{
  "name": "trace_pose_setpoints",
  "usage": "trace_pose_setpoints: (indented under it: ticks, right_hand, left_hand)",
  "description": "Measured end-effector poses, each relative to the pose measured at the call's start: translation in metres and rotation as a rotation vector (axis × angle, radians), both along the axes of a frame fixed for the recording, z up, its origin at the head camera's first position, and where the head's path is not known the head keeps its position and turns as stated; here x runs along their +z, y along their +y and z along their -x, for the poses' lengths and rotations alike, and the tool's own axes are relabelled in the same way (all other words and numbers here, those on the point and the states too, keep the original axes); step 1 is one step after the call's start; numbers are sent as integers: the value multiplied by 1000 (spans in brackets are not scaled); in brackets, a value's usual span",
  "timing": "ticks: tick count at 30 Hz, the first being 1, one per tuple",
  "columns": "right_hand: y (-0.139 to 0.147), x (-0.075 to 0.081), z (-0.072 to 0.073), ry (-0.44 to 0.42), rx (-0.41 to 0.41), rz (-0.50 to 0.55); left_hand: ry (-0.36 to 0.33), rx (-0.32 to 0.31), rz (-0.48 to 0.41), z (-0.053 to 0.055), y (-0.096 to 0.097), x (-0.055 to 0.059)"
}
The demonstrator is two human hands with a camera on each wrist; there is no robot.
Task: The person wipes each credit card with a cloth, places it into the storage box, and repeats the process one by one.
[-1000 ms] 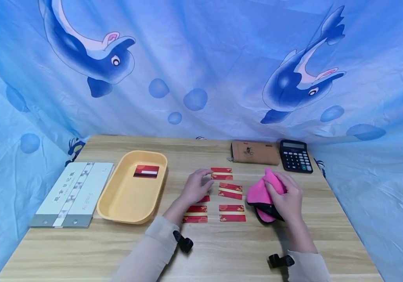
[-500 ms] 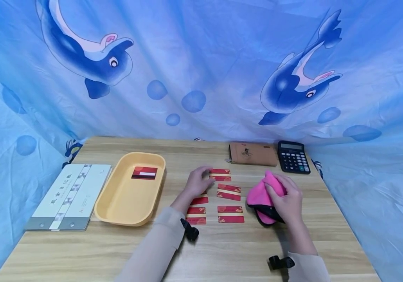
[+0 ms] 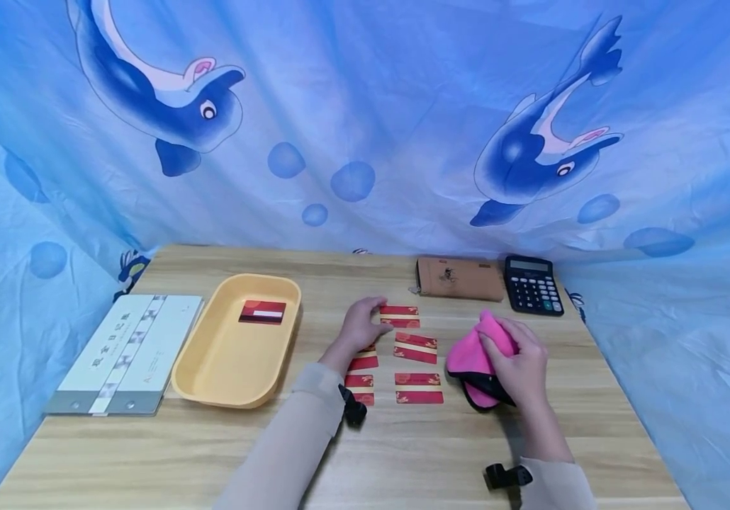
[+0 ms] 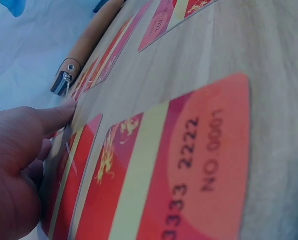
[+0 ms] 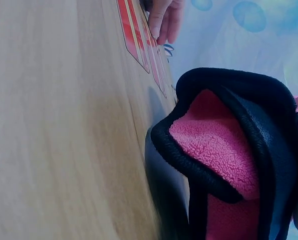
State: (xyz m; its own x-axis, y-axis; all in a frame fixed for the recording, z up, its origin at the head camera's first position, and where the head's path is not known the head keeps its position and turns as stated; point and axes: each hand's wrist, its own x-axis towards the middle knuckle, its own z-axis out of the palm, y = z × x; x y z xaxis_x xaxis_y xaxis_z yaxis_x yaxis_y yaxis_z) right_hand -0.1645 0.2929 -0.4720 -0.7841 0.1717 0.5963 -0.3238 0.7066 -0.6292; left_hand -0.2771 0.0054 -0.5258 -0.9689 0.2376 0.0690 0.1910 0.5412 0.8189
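My left hand (image 3: 360, 327) is at the left end of the farthest red-and-yellow card (image 3: 401, 317), its thumb and a finger pinching the edges. The thumb reaches past nearer cards in the left wrist view, where a large card (image 4: 149, 165) shows printed numbers. Several similar cards lie flat below it, including a middle card (image 3: 415, 348) and a near card (image 3: 419, 388); my left hand and sleeve partly cover two others. My right hand (image 3: 521, 358) grips a bunched pink cloth (image 3: 472, 348) with black edging, seen folded in the right wrist view.
A yellow tray (image 3: 225, 386) holds a red card (image 3: 263, 312). Left of it lies a white boxed notebook (image 3: 116, 347). Along the back are a brown wallet (image 3: 461, 278) and a black calculator (image 3: 534, 285). A blue dolphin curtain (image 3: 352, 106) hangs around the table.
My left hand has edged right and slightly away from me, its fingers closing in on the farthest card's end. My right hand and the pink cloth have stayed in place.
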Motion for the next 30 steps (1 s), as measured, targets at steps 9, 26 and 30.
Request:
trace_pose_setpoints:
  ticks: [9, 26, 30]
  right_hand:
    - [0, -3, -2, -15, -15, 6]
    - [0, -7, -5, -2, -20, 17]
    - [-2, -7, -6, 2, -17, 18]
  left_hand:
    - [-25, 3, 61, -1, 2, 4]
    - [-18, 50, -68, -2, -6, 6]
    - [-8, 127, -216, -3, -13, 0]
